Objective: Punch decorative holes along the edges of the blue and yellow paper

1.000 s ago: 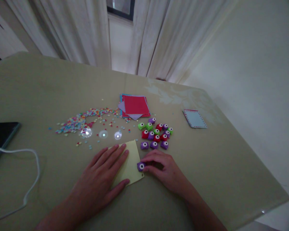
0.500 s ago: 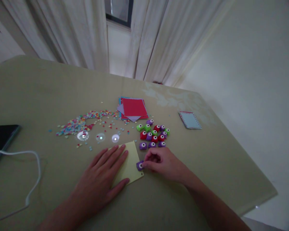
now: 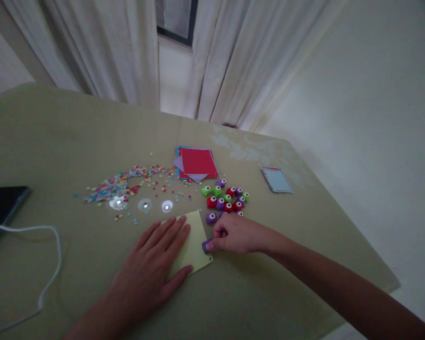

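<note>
My left hand [image 3: 159,259] lies flat with its fingers spread, holding down a pale yellow square of paper [image 3: 196,243]. At the paper's right edge sits a small purple hole punch [image 3: 206,246] with an eye on it. The thumb of my right hand [image 3: 235,233] presses on this punch, and the other fingers are curled in. Just below it, a small dark hole shows near the paper's lower right corner. Beyond my right hand stand several more eye-topped punches in purple, red [image 3: 211,202] and green [image 3: 217,191], some partly hidden by the hand.
Colored paper dots [image 3: 116,184] are scattered at the left behind three clear round discs [image 3: 145,204]. A stack of red, purple and blue squares [image 3: 199,162] lies farther back. Light blue squares with punched edges [image 3: 278,180] rest at right. A dark tablet [image 3: 3,203] and white cable [image 3: 58,250] are at left.
My right thumb has moved onto the top of the purple punch, covering more of its eye. The right forearm has swung outward to the right. My left hand stays on the paper.
</note>
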`<state>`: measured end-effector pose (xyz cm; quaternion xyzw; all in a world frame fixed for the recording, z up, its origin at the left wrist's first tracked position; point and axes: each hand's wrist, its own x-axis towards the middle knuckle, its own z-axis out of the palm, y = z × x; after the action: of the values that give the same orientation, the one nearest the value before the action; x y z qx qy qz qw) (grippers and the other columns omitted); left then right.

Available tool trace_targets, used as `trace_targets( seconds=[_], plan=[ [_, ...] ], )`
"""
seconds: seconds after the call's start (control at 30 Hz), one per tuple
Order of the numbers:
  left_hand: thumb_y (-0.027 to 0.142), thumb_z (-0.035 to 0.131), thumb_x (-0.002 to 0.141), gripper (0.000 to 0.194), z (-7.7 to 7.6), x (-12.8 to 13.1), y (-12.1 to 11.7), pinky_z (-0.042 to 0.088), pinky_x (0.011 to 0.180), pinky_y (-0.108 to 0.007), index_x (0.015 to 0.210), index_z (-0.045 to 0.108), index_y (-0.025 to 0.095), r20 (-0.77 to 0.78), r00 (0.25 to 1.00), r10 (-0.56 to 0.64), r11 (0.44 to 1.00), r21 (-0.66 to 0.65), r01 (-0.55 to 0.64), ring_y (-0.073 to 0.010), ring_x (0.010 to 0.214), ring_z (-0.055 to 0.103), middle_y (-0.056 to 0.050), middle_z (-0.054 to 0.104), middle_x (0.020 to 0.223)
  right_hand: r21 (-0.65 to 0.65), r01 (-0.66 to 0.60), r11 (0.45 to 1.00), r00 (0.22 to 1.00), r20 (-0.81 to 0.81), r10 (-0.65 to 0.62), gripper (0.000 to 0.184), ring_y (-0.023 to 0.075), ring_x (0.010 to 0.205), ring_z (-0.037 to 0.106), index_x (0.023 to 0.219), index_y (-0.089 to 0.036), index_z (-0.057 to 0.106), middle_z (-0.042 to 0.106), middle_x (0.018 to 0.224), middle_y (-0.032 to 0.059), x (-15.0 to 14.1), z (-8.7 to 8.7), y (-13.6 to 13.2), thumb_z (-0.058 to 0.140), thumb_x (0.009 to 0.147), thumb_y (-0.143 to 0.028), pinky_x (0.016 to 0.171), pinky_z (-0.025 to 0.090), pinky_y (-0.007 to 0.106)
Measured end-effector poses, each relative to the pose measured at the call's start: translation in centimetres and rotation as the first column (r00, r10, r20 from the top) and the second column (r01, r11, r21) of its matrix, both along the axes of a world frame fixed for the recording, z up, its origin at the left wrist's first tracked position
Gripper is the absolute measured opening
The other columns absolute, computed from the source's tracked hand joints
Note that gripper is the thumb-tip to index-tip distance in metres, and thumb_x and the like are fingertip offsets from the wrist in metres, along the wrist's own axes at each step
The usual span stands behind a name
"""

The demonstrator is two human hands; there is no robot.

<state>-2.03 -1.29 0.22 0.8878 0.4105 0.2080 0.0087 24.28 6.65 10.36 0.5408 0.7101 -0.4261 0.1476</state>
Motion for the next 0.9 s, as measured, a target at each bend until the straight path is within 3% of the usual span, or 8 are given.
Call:
trace_targets(
  seconds=[0.23,0.43,0.57,0.77,0.9],
  plan=[
    [0.057,0.060,0.106,0.075,0.2,0.0,0.0,0.022,0.132,-0.045,0.169,0.043,0.020,0.015,1.000,-0.008,1.000,-0.012,0.008,-0.0305,0.155,0.049,-0.009,0.044,0.176,-0.073,-0.057,0.996,0.989,0.134,0.066,0.037,0.0132,0.053,0.053,0.068,-0.018,0.075,0.057,0.052,-0.0035,-1.8,1.4,0.6,0.082,0.093,-0.045,0.056,0.035,0.028],
    [0.058,0.059,0.107,0.074,0.0,-0.1,0.0,0.019,0.132,-0.044,0.169,0.043,0.021,0.012,1.000,-0.006,1.000,-0.001,0.006,-0.0293,0.155,0.048,-0.009,0.045,0.175,-0.115,-0.044,0.992,0.993,0.105,0.056,0.037,0.0121,0.053,0.052,0.067,-0.017,0.077,0.057,0.052,-0.0040,-1.8,1.3,0.9,0.081,0.095,-0.041,0.057,0.036,0.027],
    [0.060,0.057,0.107,0.074,-0.2,-0.1,0.1,0.021,0.131,-0.045,0.169,0.043,0.021,-0.009,1.000,-0.005,1.000,0.019,0.005,-0.0297,0.154,0.050,-0.008,0.046,0.175,-0.061,-0.038,0.997,0.999,0.002,0.039,0.033,0.0115,0.056,0.051,0.071,-0.017,0.078,0.056,0.055,-0.0056,-0.4,0.8,1.0,0.089,0.088,-0.042,0.056,0.033,0.026],
    [0.060,0.057,0.107,0.073,-0.4,-0.2,0.3,0.026,0.128,-0.046,0.168,0.043,0.022,-0.014,1.000,-0.010,0.998,0.066,0.011,-0.0302,0.153,0.051,-0.009,0.048,0.173,0.013,0.084,0.996,0.988,-0.130,-0.082,0.032,0.0122,0.062,0.054,0.089,-0.016,0.080,0.061,0.065,-0.0050,2.9,0.3,0.3,0.093,0.084,-0.045,0.058,0.035,0.025],
    [0.060,0.056,0.107,0.072,-0.5,-0.3,0.3,0.029,0.127,-0.047,0.168,0.042,0.023,-0.031,0.999,-0.015,0.996,0.085,0.018,-0.0304,0.153,0.051,-0.008,0.049,0.173,0.192,0.153,0.969,0.987,-0.082,-0.140,0.022,0.0145,0.065,0.059,0.090,-0.016,0.080,0.067,0.070,-0.0021,4.3,0.7,-1.1,0.089,0.089,-0.036,0.060,0.035,0.026]
  ],
)
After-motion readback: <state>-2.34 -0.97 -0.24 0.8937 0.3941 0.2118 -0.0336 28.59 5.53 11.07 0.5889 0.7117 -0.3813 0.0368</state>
